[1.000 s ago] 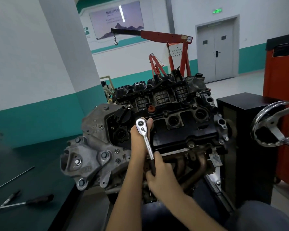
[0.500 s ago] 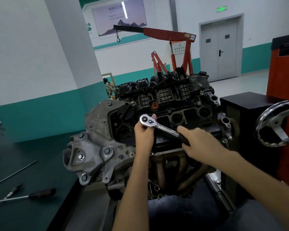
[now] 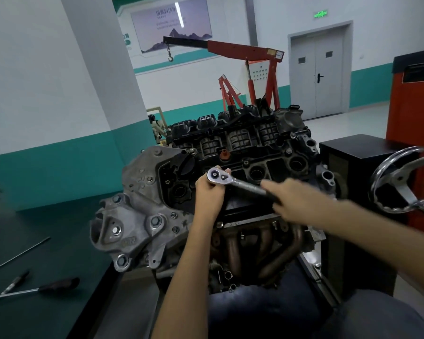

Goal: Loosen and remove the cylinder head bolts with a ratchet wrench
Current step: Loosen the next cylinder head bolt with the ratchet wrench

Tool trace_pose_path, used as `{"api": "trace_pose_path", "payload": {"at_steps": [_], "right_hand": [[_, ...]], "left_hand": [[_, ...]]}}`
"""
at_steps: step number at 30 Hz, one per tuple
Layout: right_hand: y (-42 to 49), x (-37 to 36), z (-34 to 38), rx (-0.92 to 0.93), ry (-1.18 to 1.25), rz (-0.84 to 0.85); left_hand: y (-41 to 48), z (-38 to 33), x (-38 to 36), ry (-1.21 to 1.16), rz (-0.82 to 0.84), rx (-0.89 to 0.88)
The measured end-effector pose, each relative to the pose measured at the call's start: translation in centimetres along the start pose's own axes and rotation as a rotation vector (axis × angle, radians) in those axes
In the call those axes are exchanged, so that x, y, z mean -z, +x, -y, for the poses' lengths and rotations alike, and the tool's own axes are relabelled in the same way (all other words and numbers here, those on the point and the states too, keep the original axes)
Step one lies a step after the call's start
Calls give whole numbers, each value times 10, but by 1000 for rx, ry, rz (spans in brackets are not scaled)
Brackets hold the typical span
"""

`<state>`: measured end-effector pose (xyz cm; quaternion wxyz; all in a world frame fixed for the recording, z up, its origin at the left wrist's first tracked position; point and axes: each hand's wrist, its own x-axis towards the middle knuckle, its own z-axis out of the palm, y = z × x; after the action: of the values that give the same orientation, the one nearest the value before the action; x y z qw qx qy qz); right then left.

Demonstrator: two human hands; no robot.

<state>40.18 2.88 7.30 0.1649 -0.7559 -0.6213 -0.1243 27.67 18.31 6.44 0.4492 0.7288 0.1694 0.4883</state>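
The engine (image 3: 137,216) stands on a stand in front of me, its black cylinder head cover (image 3: 245,152) facing up. A chrome ratchet wrench (image 3: 233,181) lies across the cover, its round head at the left and its black handle running down to the right. My left hand (image 3: 209,194) grips the shaft under the ratchet head, so the socket and bolt are hidden. My right hand (image 3: 296,199) is wrapped round the black handle and is motion-blurred.
A dark green bench (image 3: 47,241) at the left carries a screwdriver (image 3: 42,288), a thin rod (image 3: 17,255) and a small tool. A black cabinet (image 3: 357,148) and the stand's chrome handwheel (image 3: 406,182) are at the right. A red engine crane (image 3: 250,50) stands behind.
The wrench handle swung from pointing down toward me up and out to the right, my right hand going with it. My left hand stayed under the ratchet head.
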Motion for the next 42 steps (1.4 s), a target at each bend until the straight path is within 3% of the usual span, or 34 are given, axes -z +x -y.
{"api": "trace_pose_path", "payload": {"at_steps": [3,6,8,13,17,19,26,30,37,40,42], "right_hand": [[30,40,-22,127,-343,10],[27,37,-15,103,-366,-53],[4,8,-2,-4,-214,-71],[-32,-68,83,-244,606,-161],[-22,-89,121,-284,807,-228],[-24,-81,100,-250,722,-166],[10,22,-21,79,19,93],[20,23,-14,117,-125,15],[-27,-74,102,-240,682,-172],[-20,-85,130,-283,804,-190],[-22,-75,112,-256,734,-144]], "left_hand": [[-1,-1,2,31,-6,-20],[-6,-1,-1,19,-88,-7],[-8,-1,-6,-8,-119,24],[-9,-5,-14,-34,-167,82],[-5,-5,-12,52,-173,81],[-3,-2,-8,43,-140,79],[2,-1,-2,58,-20,14],[-5,1,-1,-35,-102,32],[-7,-4,-12,-43,-184,68],[-4,-4,-8,14,-173,56],[-3,-3,-5,-11,-143,69]]}}
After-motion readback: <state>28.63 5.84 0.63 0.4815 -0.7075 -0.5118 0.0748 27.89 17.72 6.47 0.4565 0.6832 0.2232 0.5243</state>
